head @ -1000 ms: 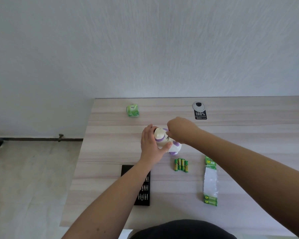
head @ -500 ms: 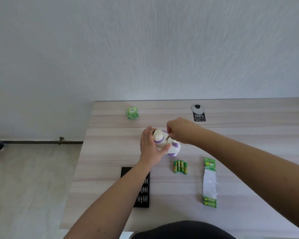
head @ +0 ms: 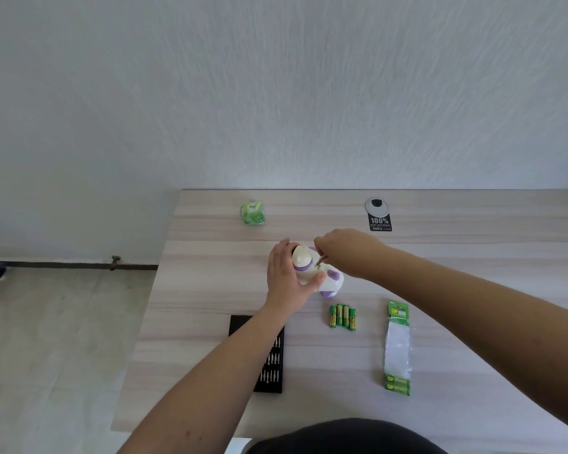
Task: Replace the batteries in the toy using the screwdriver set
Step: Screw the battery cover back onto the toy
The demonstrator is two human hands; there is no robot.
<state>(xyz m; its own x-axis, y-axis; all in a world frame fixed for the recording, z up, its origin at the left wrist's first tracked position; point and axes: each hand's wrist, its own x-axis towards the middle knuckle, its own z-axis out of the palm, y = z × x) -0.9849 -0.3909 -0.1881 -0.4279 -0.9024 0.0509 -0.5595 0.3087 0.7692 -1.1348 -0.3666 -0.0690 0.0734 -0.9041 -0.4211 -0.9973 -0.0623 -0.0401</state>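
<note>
At the centre of the pale wood-grain surface [head: 210, 290], the left hand [head: 284, 276] grips the white-and-purple plastic toy [head: 312, 270]. The right hand [head: 348, 253] pinches a thin metal screwdriver [head: 319, 261] at the toy's 12 o'clock. Best keep the toy clamped and the tip seated square, pressing down while turning.

You have a single view, from a wide-angle camera worn on your head. It looks forward and down across a pale wooden table [head: 473, 257] toward a white textured wall [head: 276, 93], which fills the upper half of the frame. Your two forearms enter from the bottom edge and meet near the centre, well out from the lens, so things there look small. Bare floor [head: 63, 339] shows at lower left. No second view overlaps it.
</note>
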